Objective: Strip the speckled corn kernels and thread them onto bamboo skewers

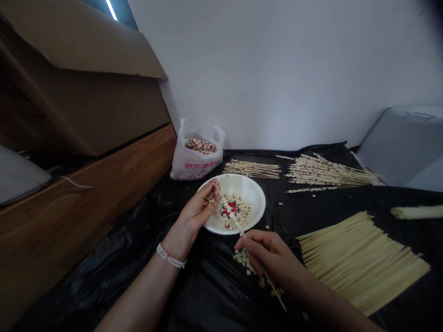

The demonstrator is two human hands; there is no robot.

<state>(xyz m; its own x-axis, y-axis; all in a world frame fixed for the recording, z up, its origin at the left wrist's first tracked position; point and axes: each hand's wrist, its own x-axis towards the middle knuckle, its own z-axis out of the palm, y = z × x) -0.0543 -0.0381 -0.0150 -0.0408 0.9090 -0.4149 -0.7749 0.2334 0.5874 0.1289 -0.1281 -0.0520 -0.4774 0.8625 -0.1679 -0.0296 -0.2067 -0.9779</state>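
A thin bamboo skewer (277, 289) slants up across the white bowl (255, 190), with pale pieces that look like corn kernels along its upper part. My right hand (266, 251) is closed round its middle, just in front of the bowl. Over the bowl's left rim, my left hand (205, 203) has its thumb and fingers pinched at the skewer's tip. Several kernels (209, 198) lie in its curled fingers. Loose cream and dark red kernels (246, 213) cover the bowl's bottom. More pale kernels (242, 259) are scattered on the black plastic sheet, partly hidden by my right hand.
Behind the bowl stands a white plastic bag (197, 168) holding speckled corn cobs (200, 145). Filled skewers lie in a small bundle (251, 168) and a larger pile (318, 170). Bare skewers (360, 263) spread at right. A cardboard box (114, 101) stands at left.
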